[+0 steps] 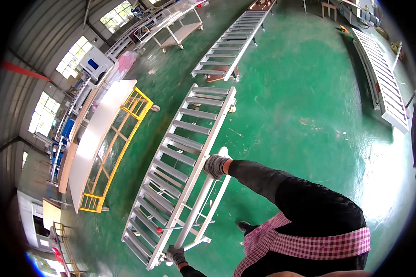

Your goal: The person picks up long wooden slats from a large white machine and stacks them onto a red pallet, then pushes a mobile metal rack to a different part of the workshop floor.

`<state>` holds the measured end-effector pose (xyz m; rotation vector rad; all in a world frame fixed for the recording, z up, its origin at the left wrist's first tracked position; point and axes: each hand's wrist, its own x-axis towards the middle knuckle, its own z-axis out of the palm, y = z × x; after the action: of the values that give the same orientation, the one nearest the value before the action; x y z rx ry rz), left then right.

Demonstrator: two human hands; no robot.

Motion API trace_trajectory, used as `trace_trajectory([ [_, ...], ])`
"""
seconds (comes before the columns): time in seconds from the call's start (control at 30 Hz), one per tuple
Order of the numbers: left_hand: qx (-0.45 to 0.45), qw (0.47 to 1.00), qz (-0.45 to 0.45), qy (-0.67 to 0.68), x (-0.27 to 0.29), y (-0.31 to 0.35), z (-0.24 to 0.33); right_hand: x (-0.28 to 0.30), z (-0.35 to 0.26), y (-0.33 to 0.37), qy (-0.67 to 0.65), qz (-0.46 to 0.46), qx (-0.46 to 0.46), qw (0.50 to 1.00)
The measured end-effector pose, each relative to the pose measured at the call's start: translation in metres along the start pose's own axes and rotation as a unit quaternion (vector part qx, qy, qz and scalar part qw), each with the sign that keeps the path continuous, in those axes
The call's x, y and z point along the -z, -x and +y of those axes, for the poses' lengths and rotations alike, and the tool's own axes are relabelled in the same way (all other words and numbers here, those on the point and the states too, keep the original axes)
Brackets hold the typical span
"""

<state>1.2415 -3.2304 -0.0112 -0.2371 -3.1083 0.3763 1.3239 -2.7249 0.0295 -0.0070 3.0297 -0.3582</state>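
A long white metal roller conveyor [180, 171] stands on a glossy green floor [300, 101], its grey cylindrical rollers laid crosswise like ladder rungs. Its long axis runs from lower left up toward upper right. The gloved right hand [215, 166] is closed around its right side rail; the gloved left hand [175, 255] clasps the near end.

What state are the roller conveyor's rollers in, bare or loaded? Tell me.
Bare: the roller conveyor carries nothing; both gloved hands, right hand and left hand, grip its side rail.
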Motion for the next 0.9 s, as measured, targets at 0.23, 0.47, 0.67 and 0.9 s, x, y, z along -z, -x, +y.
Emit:
trace_trajectory([
  [0.23,0.009,0.999,0.044,0.018,-0.034,0.164,0.018,-0.075,0.031,0.142,0.017,0.007,0.0,1.0],
  [0.47,-0.065,0.98,-0.06,0.177,-0.069,0.335,-0.017,-0.068,0.021,0.332,0.057,0.061,0.082,0.993],
  [0.67,-0.14,0.968,-0.104,0.181,-0.08,0.519,-0.037,-0.045,0.073,0.52,-0.008,-0.037,0.04,0.998],
  [0.9,-0.027,0.973,-0.121,0.194,-0.071,0.745,0.017,-0.064,0.08,0.727,-0.069,-0.143,-0.034,0.987],
])
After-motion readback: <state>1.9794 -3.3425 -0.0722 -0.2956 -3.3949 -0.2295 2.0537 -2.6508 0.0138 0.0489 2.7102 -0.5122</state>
